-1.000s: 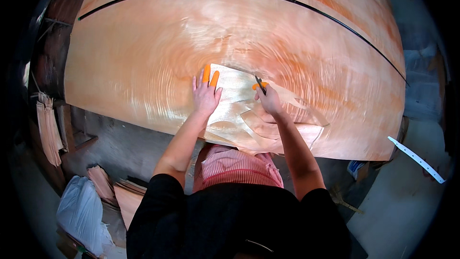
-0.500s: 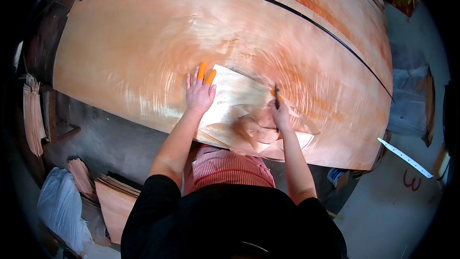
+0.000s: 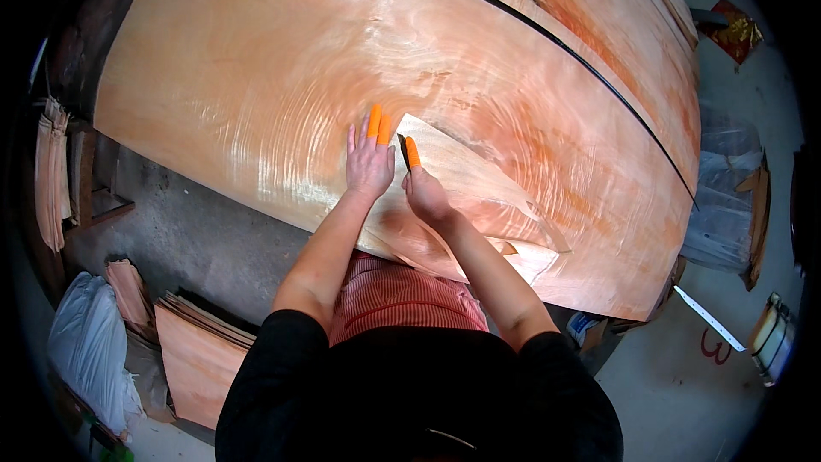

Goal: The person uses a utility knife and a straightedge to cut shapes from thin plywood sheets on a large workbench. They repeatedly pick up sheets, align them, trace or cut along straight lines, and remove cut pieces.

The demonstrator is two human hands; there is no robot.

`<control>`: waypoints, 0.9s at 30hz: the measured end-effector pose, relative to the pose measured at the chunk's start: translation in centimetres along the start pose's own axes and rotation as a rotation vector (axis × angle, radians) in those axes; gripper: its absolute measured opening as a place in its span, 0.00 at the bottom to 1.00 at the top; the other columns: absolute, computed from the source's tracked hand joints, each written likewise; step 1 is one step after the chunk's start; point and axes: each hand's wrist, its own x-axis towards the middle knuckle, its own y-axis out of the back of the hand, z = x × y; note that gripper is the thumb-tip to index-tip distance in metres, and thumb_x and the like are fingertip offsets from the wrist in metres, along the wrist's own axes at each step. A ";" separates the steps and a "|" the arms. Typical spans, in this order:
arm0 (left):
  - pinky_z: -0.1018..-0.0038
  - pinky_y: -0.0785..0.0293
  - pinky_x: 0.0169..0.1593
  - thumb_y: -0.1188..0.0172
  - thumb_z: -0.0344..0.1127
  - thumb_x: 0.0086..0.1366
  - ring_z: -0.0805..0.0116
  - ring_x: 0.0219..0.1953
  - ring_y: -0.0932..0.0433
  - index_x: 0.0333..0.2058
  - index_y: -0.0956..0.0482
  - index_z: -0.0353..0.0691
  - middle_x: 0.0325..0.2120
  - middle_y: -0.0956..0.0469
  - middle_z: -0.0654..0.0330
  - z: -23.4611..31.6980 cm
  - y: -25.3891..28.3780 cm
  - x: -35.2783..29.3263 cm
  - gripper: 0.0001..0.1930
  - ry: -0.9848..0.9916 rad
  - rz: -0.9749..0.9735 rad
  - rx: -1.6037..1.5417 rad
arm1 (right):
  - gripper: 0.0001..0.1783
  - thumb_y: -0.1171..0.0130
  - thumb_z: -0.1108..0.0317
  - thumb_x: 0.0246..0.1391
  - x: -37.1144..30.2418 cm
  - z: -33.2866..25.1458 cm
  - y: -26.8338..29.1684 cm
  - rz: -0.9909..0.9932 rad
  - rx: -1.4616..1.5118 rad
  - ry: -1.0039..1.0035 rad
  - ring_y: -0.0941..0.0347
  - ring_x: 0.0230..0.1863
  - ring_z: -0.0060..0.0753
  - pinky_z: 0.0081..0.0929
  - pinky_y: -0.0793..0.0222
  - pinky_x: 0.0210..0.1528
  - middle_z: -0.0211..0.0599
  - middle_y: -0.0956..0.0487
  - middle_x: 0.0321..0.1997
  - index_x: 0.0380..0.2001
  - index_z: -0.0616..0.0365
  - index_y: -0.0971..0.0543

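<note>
A large sheet of pinkish-orange wood veneer (image 3: 222,111) lies spread before me. My left hand (image 3: 370,167) rests flat on it with the fingers stretched out, two of them in orange finger covers. Just right of it lies a paler, pointed piece of veneer (image 3: 466,162). My right hand (image 3: 426,192) grips a slim dark knife (image 3: 403,150) over the left end of that piece, its forefinger in an orange cover along the tool. The knife's tip is close to my left hand's fingers. Loose veneer scraps (image 3: 522,248) lie partly under my right forearm.
A long black strip (image 3: 513,13) curves across the far part of the sheet. Stacked veneer pieces (image 3: 201,359) and a pale plastic bag (image 3: 90,351) stand on the floor at lower left. A white perforated strip (image 3: 710,318) and plastic-wrapped material (image 3: 727,197) are at right.
My right hand has moved left with the knife, from the right side of the pale piece to beside my left hand. My left hand has shifted slightly right, staying flat.
</note>
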 end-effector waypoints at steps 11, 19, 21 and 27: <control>0.56 0.60 0.59 0.52 0.36 0.54 0.64 0.59 0.50 0.52 0.40 0.48 0.56 0.46 0.57 0.3 -0.4 0.4 0.24 -0.076 -0.043 0.083 | 0.14 0.64 0.69 0.52 -0.6 -0.6 -1.6 -0.143 -0.364 -0.203 0.29 0.31 0.54 0.44 0.35 0.34 0.52 0.26 0.33 0.40 0.65 0.36; 0.53 0.60 0.58 0.49 0.42 0.53 0.59 0.59 0.51 0.52 0.38 0.48 0.56 0.47 0.55 0.2 -1.0 0.3 0.26 -0.102 -0.025 0.086 | 0.12 0.58 0.64 0.51 -5.2 2.2 -2.0 -0.093 -0.194 -0.384 0.27 0.27 0.43 0.37 0.33 0.28 0.46 0.26 0.24 0.29 0.63 0.30; 0.53 0.60 0.58 0.47 0.46 0.52 0.58 0.59 0.50 0.51 0.37 0.47 0.55 0.46 0.54 0.5 -0.5 0.3 0.26 -0.111 -0.008 0.081 | 0.13 0.60 0.65 0.52 -5.2 2.7 -0.9 -0.201 -0.253 -0.408 0.28 0.26 0.41 0.39 0.35 0.26 0.47 0.26 0.24 0.28 0.62 0.29; 0.52 0.61 0.58 0.47 0.51 0.50 0.58 0.59 0.50 0.51 0.36 0.48 0.54 0.44 0.53 0.7 -0.4 0.4 0.29 -0.134 -0.004 0.093 | 0.08 0.57 0.72 0.45 -4.7 4.6 5.4 -0.335 -0.573 0.148 0.28 0.23 0.41 0.38 0.35 0.23 0.43 0.28 0.21 0.29 0.60 0.29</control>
